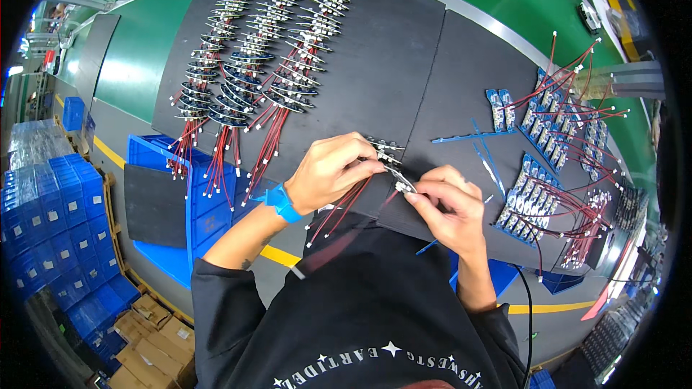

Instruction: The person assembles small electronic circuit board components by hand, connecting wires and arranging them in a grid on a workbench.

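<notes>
Between my two hands is a small, narrow circuit board (398, 179) with white parts on it. My left hand (333, 168) pinches its left end between thumb and fingers, and a blue wrist strap (280, 203) is round that wrist. At the board's lower right end, my right hand (453, 207) grips it with thumb and bent fingers. Thin red wires (346, 210) with white connectors hang below my left hand, one of them smeared by motion. Just beyond my fingertips lie a few similar boards (386, 145), partly hidden by my left hand.
Three long rows of overlapping curved boards (241, 75) with red wires cover the black mat (382, 43) at far left. Blue panels of boards (530, 202) and wires lie to the right, near loose blue strips (472, 137). A blue bin (209, 209) stands beside the table's left edge.
</notes>
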`<state>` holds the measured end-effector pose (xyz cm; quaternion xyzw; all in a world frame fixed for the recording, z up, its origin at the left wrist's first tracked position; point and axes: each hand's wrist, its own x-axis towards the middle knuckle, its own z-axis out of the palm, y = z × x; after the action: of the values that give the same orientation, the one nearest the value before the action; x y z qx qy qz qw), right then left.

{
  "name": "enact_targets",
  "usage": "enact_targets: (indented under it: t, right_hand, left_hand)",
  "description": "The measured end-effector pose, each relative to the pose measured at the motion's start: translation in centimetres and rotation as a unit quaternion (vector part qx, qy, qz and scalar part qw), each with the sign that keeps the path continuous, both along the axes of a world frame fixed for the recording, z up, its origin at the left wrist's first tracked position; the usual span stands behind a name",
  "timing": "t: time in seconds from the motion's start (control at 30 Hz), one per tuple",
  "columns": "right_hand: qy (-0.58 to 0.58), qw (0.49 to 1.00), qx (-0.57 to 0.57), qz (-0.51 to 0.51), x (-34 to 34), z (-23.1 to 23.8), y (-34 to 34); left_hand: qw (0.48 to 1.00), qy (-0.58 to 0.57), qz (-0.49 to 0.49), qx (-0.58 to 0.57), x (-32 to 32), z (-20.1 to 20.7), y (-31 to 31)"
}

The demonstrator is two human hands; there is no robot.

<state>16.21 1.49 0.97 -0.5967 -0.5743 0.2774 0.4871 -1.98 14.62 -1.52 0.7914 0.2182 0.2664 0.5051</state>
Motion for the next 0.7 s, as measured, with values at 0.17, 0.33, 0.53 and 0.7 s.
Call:
enact_targets:
  t: [0.17, 0.33, 0.53, 0.7]
  right_hand:
    - [-0.017, 0.999, -0.002, -0.033, 0.1, -0.2, 0.1]
    - [-0.024, 1.0, -0.011, 0.009, -0.4, -0.2, 0.3]
    - [-0.2, 0.977, 0.053, -0.042, -2.5, -1.9, 2.2]
    - [-0.045, 0.935, -0.001, -0.352, 0.7, -1.4, 1.0]
  left_hand:
    - [0.99, -0.026, 0.029, 0.134, 0.0, -0.1, 0.3]
    - [0.997, -0.004, 0.048, 0.061, 0.0, 0.1, -0.1]
    - [0.992, 0.107, 0.05, 0.042, -0.7, 2.4, 0.4]
    - [0.968, 0.164, 0.043, 0.187, -1.7, 2.1, -0.1]
